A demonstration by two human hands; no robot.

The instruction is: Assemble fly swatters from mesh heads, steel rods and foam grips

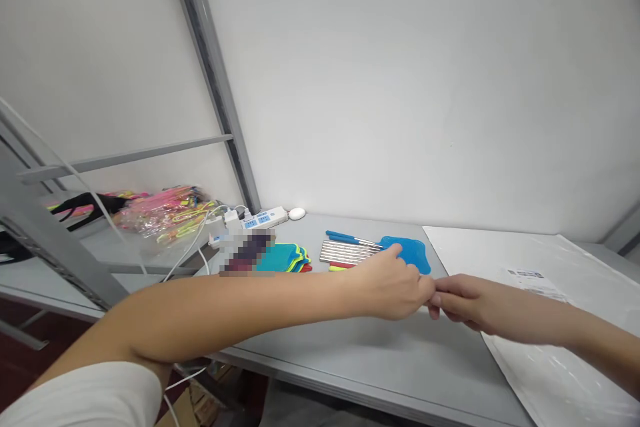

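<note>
My left hand reaches across from the left with its fingers curled closed above the grey table. Against its fingertips, my right hand is closed in a pinch. Whatever lies between the two hands, if anything, is hidden by the fingers. Just behind my left hand lies a flat blue textured panel, partly covered by the hand. Beside it are several shiny metal rods in a row and blue handles on thin metal shafts. Red and yellow pieces show below the rods.
Teal flat panels with yellow edges are stacked left of the rods. Behind them are a power strip with cables and a white mouse-like object. A white sheet covers the table's right side. Bagged colourful goods lie beyond the metal frame.
</note>
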